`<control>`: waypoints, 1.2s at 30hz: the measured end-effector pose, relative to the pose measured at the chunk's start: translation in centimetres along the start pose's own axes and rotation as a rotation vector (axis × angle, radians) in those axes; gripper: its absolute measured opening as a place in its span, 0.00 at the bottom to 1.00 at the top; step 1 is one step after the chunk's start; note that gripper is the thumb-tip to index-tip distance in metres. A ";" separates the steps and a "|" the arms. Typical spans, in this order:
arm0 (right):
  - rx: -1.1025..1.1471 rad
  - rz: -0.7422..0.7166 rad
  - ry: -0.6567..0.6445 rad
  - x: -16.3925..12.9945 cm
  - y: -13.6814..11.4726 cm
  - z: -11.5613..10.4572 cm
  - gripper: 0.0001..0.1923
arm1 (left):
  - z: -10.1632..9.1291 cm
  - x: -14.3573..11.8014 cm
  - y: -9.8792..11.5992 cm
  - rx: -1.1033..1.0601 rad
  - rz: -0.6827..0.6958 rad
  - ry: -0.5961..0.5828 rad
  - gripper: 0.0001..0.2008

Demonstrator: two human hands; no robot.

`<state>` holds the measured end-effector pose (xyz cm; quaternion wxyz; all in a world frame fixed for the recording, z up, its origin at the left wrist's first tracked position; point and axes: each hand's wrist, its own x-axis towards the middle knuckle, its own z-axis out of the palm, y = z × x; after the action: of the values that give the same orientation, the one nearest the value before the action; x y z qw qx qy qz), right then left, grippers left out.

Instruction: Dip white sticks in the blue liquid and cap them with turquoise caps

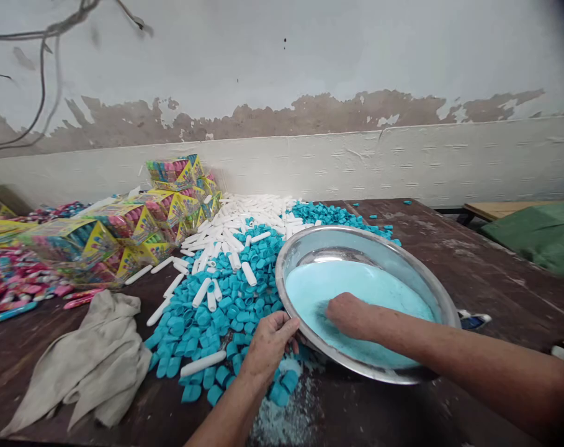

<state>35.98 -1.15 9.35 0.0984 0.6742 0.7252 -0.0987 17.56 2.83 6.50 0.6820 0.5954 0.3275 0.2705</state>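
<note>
- Head view: the left hand (pixel 268 340) pinches the near rim of the steel basin (pixel 421 280), fingers curled over its edge; thin metal, likely slippery, best held there.
- The right hand (pixel 351 315) lies inside, fingertips buried in loose pale-blue powder (pixel 356 280); its grip I cannot tell.
- Blue caps (pixel 216 310) are heaped just beyond the left fingers.

A dark brown wooden surface (pixel 472 261) sits against a pale wall (pixel 282 56) with peeling paint. At the near left lies a crumpled beige cloth (pixel 90 366). Behind it, clear packets with yellow ends (pixel 123 233) are stacked in a pile, and pink and blue sticks (pixel 16 279) are scattered at the far left. White tubes (pixel 235 226) are heaped near the wall. A green sheet (pixel 537 239) lies at the far right, with a light wooden board (pixel 496 210) behind it.
</note>
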 end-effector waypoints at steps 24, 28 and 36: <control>0.369 0.031 0.015 1.3 -0.6 -0.1 0.09 | 0.0 -0.1 0.0 0.056 0.004 0.004 0.16; 0.611 0.048 -0.031 -0.1 1.6 -0.8 0.05 | -0.2 -1.0 0.9 0.408 0.127 0.239 0.14; 1.147 0.048 0.078 -3.6 3.0 0.1 0.04 | 4.9 0.0 5.0 1.230 0.428 -0.052 0.10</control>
<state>39.22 -4.47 10.19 -0.3077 0.6390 0.5433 -0.4492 21.41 0.44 11.80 0.1556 0.9354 0.2803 0.1490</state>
